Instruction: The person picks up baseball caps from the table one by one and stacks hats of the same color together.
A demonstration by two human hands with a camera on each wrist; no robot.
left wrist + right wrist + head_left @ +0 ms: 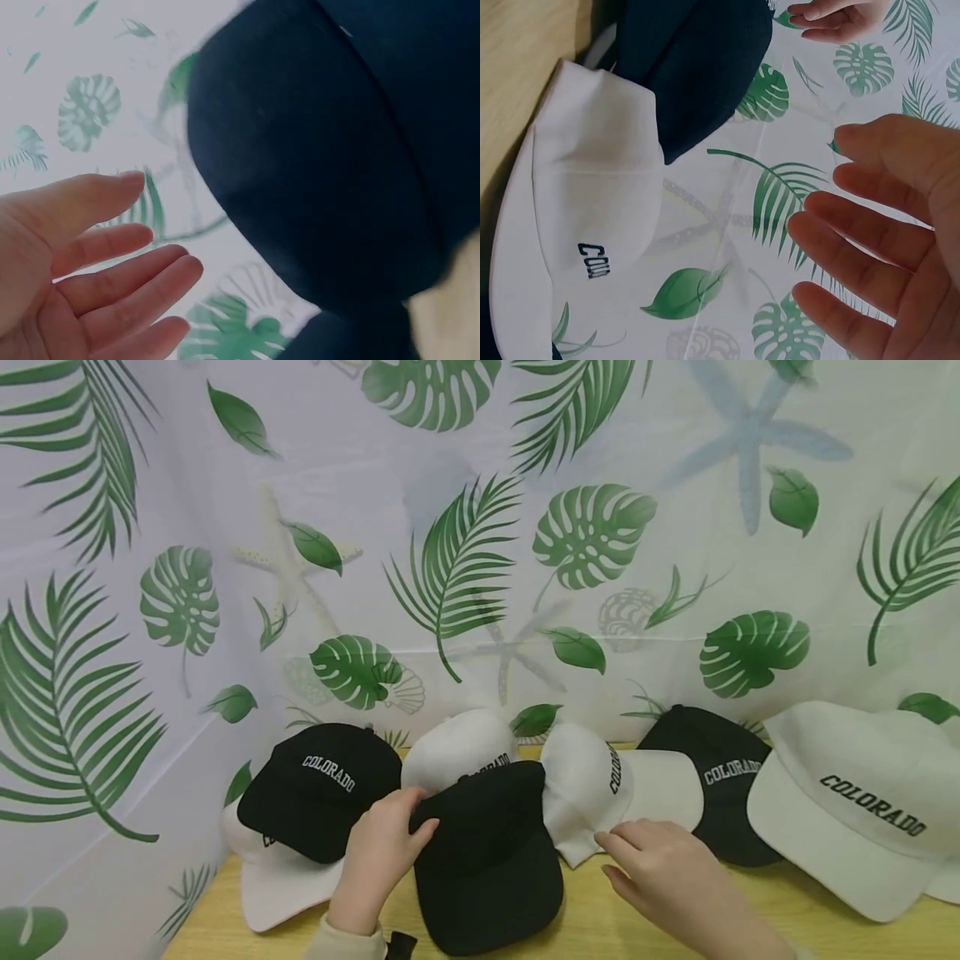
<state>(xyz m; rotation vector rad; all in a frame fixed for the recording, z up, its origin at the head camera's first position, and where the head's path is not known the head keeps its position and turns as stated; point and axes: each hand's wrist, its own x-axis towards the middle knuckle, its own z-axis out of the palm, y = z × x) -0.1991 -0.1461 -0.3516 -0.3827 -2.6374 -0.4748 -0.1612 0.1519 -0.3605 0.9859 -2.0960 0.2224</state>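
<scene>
A black baseball cap [487, 852] stands in the middle of the front, its brim toward me. My left hand [382, 852] is at its left side, fingers spread and relaxed; the left wrist view shows a gap between those fingers and the black cap [315, 150]. To the right, my right hand [667, 868] hovers with loosely extended fingers and holds nothing. It is nearest to a white cap [585, 785] with COLORADO lettering, which lies turned sideways. In the right wrist view the right hand [885, 247] is apart from the white cap [600, 187].
At left, a black COLORADO cap [322, 793] rests on a white cap [288, 893]. Another white cap [450, 743] is partly hidden behind the middle one. At right are a black cap [697, 760] and a large white cap [847, 810]. A leaf-print cloth [480, 460] hangs behind the wooden table [600, 910].
</scene>
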